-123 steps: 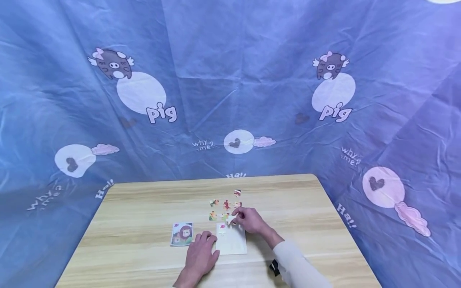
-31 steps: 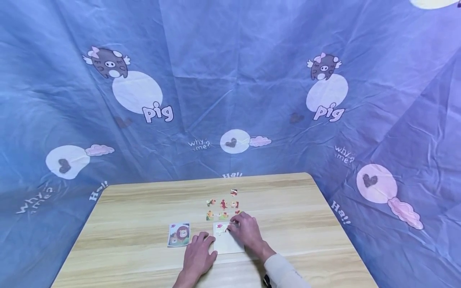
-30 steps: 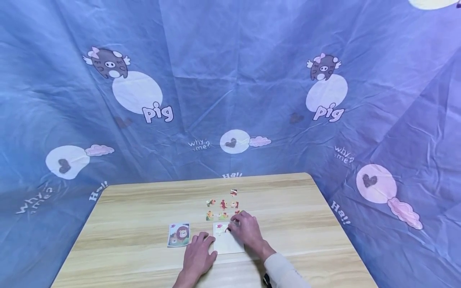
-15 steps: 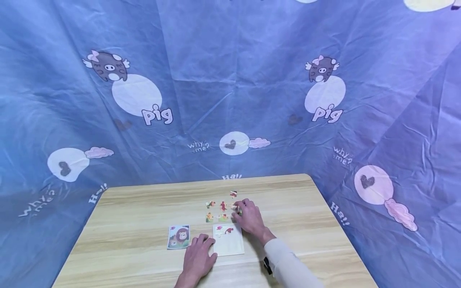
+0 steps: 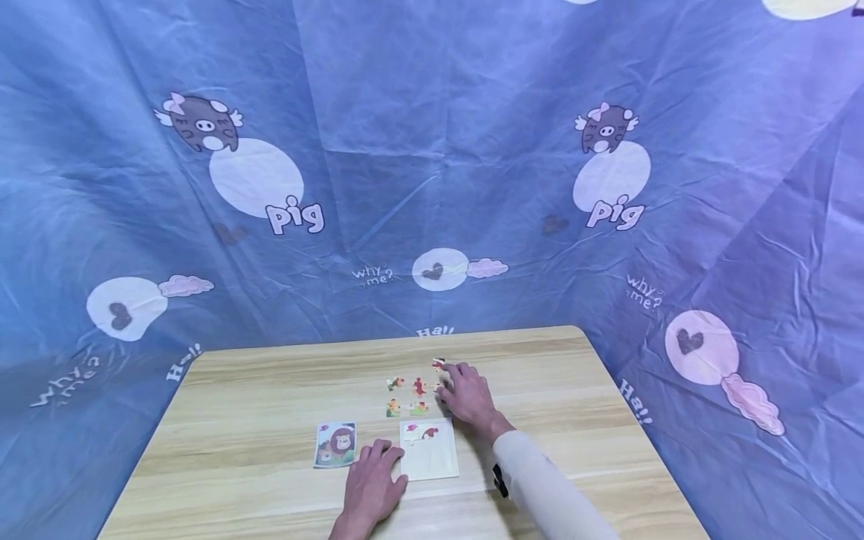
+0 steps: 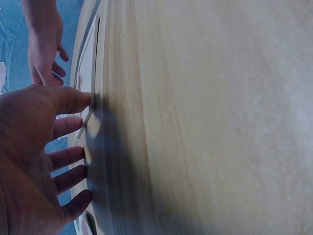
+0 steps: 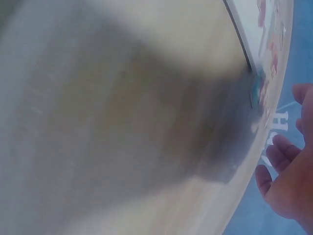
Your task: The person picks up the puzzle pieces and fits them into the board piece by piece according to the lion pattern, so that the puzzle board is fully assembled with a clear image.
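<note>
The top piece (image 5: 438, 363) lies just off the right grip's (image 5: 467, 395) index fingertip, to its left; whether they touch is too small to tell, and so is the piece's long axis. A pale piece (image 5: 437, 387) is beside that grip's thumb, partly covered. The right grip is much nearer to both than the left grip (image 5: 373, 480). Farther left of the right grip lie a red piece (image 5: 418, 386) and other loose pieces on the surface (image 5: 270, 397).

The right grip looks released: the right wrist view shows its fingers parted with nothing visible between them, a gap the head view hides. The left grip clasps nothing, its thumb against the board (image 5: 432, 461), which the left wrist view shows to be at the edge. Only the head view shows the card (image 5: 334, 445) whole, left of the left grip.
</note>
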Tool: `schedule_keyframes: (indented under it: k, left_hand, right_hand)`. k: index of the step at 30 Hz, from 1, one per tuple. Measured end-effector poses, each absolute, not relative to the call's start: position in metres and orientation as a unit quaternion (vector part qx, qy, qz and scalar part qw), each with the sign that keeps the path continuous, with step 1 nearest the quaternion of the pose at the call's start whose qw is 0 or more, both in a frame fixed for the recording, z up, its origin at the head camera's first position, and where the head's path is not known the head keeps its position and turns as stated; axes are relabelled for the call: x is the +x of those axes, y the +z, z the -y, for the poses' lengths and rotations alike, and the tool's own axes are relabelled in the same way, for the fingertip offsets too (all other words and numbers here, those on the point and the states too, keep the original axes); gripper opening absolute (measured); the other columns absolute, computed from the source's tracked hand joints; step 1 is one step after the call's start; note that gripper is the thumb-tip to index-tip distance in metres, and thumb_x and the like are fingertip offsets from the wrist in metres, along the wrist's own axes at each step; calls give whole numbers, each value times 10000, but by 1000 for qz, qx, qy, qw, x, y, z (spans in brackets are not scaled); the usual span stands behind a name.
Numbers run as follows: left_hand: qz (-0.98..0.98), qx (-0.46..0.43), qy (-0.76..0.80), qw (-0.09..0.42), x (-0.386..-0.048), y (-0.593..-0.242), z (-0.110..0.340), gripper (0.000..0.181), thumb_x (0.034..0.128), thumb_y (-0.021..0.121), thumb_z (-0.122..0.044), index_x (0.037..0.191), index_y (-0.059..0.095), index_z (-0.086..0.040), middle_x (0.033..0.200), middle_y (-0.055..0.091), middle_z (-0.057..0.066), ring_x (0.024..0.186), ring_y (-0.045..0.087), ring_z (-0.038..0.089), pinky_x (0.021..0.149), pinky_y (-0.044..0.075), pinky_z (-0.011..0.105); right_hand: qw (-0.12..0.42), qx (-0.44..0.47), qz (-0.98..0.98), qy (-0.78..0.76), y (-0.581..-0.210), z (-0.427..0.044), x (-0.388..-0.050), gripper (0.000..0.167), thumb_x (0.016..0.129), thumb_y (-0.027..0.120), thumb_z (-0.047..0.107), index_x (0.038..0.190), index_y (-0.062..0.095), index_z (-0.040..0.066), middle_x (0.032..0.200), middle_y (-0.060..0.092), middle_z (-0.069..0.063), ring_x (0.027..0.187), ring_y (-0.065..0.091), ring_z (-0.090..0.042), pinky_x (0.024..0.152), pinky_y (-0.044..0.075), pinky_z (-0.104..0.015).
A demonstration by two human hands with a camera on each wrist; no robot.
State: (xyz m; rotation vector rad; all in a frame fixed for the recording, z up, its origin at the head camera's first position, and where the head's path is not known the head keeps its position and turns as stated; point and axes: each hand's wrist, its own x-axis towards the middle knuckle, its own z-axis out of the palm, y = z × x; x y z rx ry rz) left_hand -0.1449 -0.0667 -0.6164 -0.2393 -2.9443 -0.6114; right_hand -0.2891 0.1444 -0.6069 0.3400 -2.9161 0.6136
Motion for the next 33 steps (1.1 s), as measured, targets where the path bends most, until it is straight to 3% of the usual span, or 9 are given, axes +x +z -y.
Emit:
schedule_keyframes:
  k: [7, 13, 26, 33]
  left_hand:
    - [974, -78, -207, 54, -144, -618, 67, 357, 753, 708, -310, 1090, 688, -194, 1188, 596, 46, 1017, 536, 254, 742, 464, 432]
    - [975, -76, -202, 54, -145, -619, 68, 356, 755, 705, -318, 1091, 686, -202, 1195, 592, 40, 1021, 535, 252, 743, 463, 430]
    - [975, -73, -207, 41, -147, -616, 70, 378, 746, 704, -318, 1105, 686, -200, 1198, 599, 48, 1038, 538, 265, 768, 466, 447]
    - [974, -75, -210, 47, -146, -616, 68, 381, 741, 708, -317, 1104, 686, -202, 1198, 598, 41, 1030, 538, 256, 760, 466, 437]
  right_hand:
    - [26, 109, 973, 201, -599, -146, -301, 510, 921, 610, 370, 1381, 494, 182, 1334, 533, -133, 1232, 495, -331, 977, 432, -530]
    - [8, 116, 975, 190, -598, -142, -308, 528, 919, 612, 384, 1395, 483, 195, 1366, 521, -116, 1252, 494, -320, 986, 433, -526]
    - [-35, 134, 973, 186, -597, -138, -323, 501, 939, 582, 365, 1399, 481, 192, 1384, 526, -146, 1242, 506, -368, 1001, 426, -582]
    - [-52, 127, 978, 155, -595, -136, -334, 490, 952, 556, 367, 1399, 488, 179, 1345, 536, -142, 1176, 543, -348, 964, 482, -521]
